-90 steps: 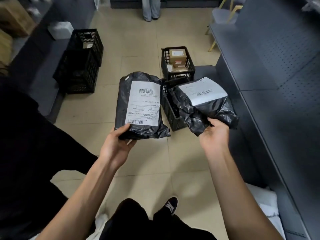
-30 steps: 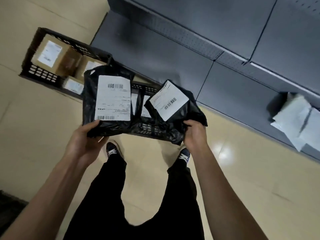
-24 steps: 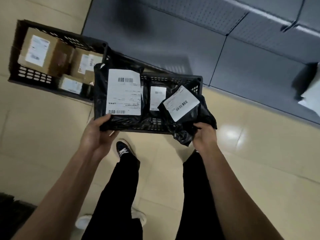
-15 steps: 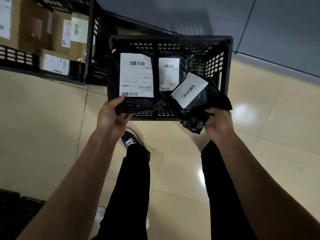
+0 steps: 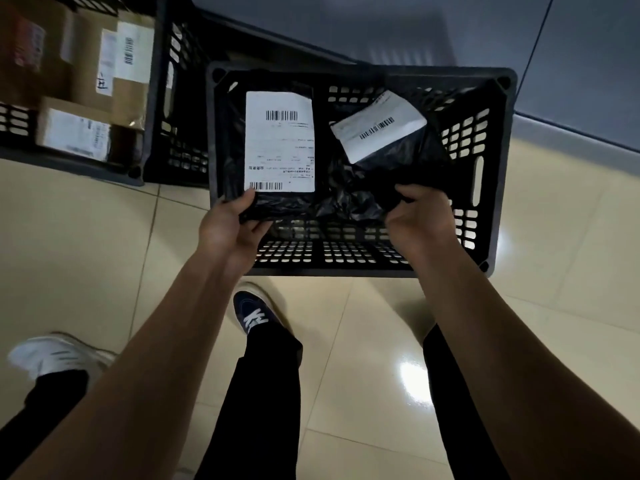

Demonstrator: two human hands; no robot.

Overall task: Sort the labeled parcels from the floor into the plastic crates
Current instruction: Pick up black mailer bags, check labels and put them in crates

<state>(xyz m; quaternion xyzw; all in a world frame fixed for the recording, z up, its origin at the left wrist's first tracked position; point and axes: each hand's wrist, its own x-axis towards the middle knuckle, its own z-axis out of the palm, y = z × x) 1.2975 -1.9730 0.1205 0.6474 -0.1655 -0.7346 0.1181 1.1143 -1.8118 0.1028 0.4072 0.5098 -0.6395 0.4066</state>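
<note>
A black plastic crate (image 5: 491, 168) stands on the floor straight below me. My left hand (image 5: 232, 223) grips the near end of a black bag parcel with a large white label (image 5: 278, 142), held inside the crate's left half. My right hand (image 5: 420, 216) pinches the crumpled black end of a second black bag parcel with a smaller tilted label (image 5: 379, 128), lowered into the crate's right half. Whatever lies beneath the two parcels is hidden.
A second black crate (image 5: 162, 109) at upper left holds labelled cardboard boxes (image 5: 114, 64). Grey shelving (image 5: 571, 46) runs behind the crates. My dark shoe (image 5: 254, 315) is just short of the crate; another person's white shoe (image 5: 52, 355) is at lower left.
Both hands have moved forward and down, bringing the two black parcels from above the crate's near rim to inside it. The view has closed in on the crate.
</note>
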